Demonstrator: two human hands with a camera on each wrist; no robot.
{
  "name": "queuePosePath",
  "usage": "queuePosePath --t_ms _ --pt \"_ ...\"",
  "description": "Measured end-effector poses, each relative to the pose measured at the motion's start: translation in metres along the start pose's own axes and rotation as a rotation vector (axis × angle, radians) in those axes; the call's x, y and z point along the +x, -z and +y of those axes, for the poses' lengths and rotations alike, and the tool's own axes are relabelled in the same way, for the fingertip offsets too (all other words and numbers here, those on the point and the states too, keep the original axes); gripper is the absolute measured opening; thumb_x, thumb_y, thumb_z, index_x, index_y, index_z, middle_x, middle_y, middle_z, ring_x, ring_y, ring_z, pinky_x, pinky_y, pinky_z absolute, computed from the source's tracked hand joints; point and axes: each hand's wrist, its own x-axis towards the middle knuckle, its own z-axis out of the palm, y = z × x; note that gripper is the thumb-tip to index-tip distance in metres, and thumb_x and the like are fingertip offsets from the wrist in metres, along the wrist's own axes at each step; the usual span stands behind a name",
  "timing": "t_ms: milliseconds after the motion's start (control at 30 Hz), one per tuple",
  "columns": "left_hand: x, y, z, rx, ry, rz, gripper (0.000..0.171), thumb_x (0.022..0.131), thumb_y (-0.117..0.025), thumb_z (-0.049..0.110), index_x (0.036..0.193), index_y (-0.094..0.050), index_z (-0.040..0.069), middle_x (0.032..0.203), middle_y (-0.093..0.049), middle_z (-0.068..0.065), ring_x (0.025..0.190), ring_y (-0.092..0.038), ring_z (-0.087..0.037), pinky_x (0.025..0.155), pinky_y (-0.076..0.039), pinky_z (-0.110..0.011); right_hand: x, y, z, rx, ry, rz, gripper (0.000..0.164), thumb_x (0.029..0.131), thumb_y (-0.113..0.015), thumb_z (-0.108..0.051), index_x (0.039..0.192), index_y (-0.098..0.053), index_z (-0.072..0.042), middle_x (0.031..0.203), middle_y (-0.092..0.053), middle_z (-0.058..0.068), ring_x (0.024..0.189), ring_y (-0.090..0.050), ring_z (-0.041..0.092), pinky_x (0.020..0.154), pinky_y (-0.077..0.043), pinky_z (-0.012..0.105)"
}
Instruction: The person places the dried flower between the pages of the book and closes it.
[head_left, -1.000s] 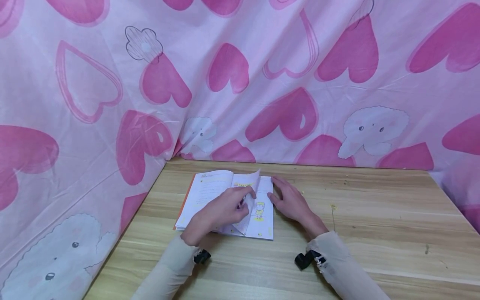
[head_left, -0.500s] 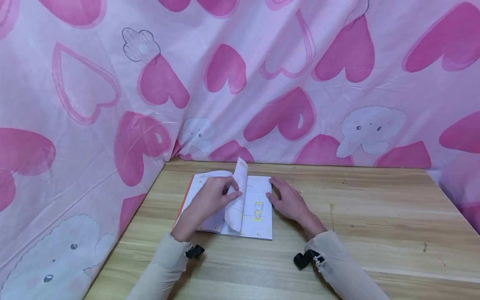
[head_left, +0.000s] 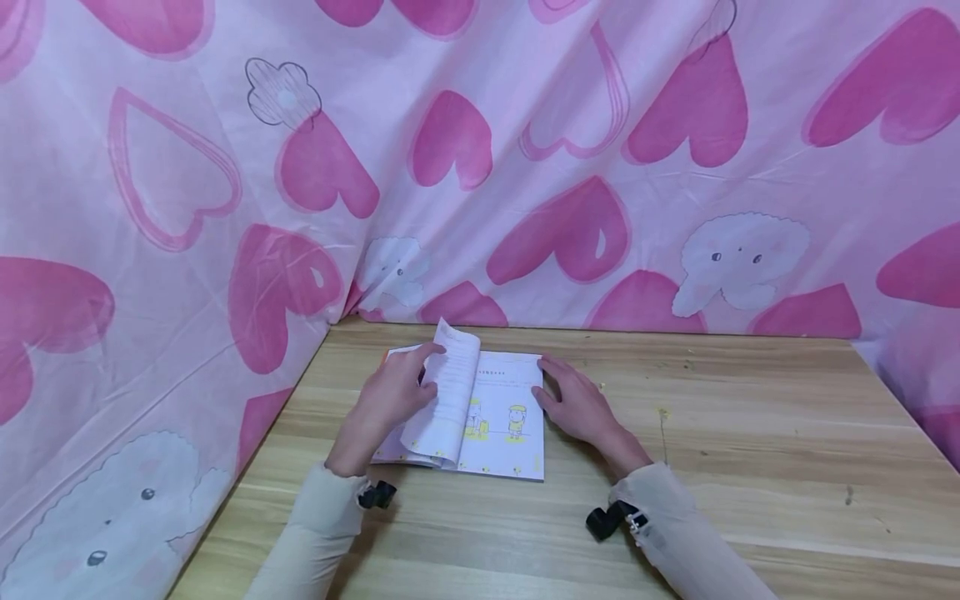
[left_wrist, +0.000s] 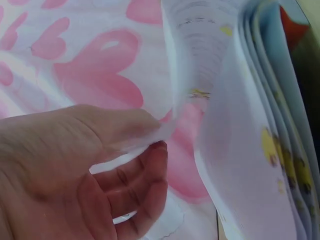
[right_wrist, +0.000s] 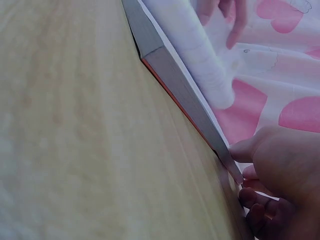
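Note:
An open book (head_left: 508, 458) with printed text and small yellow cartoon figures lies on the wooden table. My left hand (head_left: 386, 400) is over its left side, holding a lifted page (head_left: 454, 387) near the thumb and forefinger. That page curls leftward, its upper corner standing up. In the left wrist view the thumb (left_wrist: 132, 125) meets the blurred page edge. At the book's right edge, my right hand (head_left: 587, 407) grips near the upper corner. The right wrist view shows its thumb (right_wrist: 242, 150) on the page side and curled fingers (right_wrist: 255, 200) by the edge.
The wooden table (head_left: 757, 450) extends right of the book and in front of it. A pink heart-patterned cloth (head_left: 555, 108) hangs behind and along the left side. Black camera mounts (head_left: 609, 521) sit on both sleeved wrists.
My left hand has moved left with the lifted page, which swings from the right side toward the left. More of the right page's drawing shows. The right hand stays at the book's edge.

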Motion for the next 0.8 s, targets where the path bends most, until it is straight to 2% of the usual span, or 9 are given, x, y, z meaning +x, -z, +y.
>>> queuePosePath --t_ms 133,267,467,700,800 --pt "0.000 0.000 -0.005 0.061 0.076 -0.022 0.059 0.092 -0.077 0.006 0.148 -0.063 0.019 0.093 -0.070 -0.009 0.080 -0.061 -0.022 0.060 -0.046 -0.032 0.000 -0.001 0.001 -0.004 -0.007 -0.003 0.065 0.108 -0.066 -0.035 0.165 -0.045 -0.010 0.174 -0.040 0.010 0.164 -0.035 0.035 0.130 -0.033 0.058" --pt "0.000 0.001 -0.011 0.099 0.131 -0.047 0.057 0.093 -0.078 0.009 0.147 -0.064 0.019 0.100 -0.074 -0.010 0.081 -0.062 -0.024 0.062 -0.048 -0.035 0.000 -0.001 0.001 -0.003 -0.004 -0.004 0.066 0.108 -0.066 -0.035 0.165 -0.045 -0.010 0.174 -0.041 0.011 0.163 -0.036 0.035 0.130 -0.033 0.058" --pt "0.004 -0.001 -0.022 0.156 0.172 -0.074 0.055 0.091 -0.079 0.012 0.144 -0.067 0.019 0.107 -0.076 -0.011 0.085 -0.064 -0.026 0.067 -0.052 -0.042 0.000 -0.001 0.001 -0.003 -0.002 -0.001 0.066 0.108 -0.066 -0.035 0.165 -0.045 -0.010 0.174 -0.041 0.011 0.163 -0.036 0.035 0.130 -0.033 0.058" --pt "0.004 -0.004 -0.032 0.195 0.208 -0.097 0.055 0.090 -0.080 0.014 0.143 -0.067 0.020 0.141 -0.069 -0.016 0.100 -0.068 -0.034 0.078 -0.058 -0.055 0.000 -0.001 0.001 0.000 -0.008 -0.002 0.066 0.108 -0.066 -0.035 0.165 -0.045 -0.011 0.174 -0.040 0.010 0.164 -0.035 0.034 0.130 -0.033 0.058" --pt "0.004 -0.004 -0.034 0.205 0.233 -0.119 0.056 0.090 -0.080 0.015 0.144 -0.067 0.021 0.145 -0.067 -0.017 0.105 -0.068 -0.036 0.084 -0.058 -0.060 -0.001 -0.001 0.001 -0.004 -0.006 -0.001 0.066 0.108 -0.066 -0.034 0.165 -0.044 -0.010 0.174 -0.040 0.011 0.163 -0.035 0.035 0.130 -0.033 0.059"
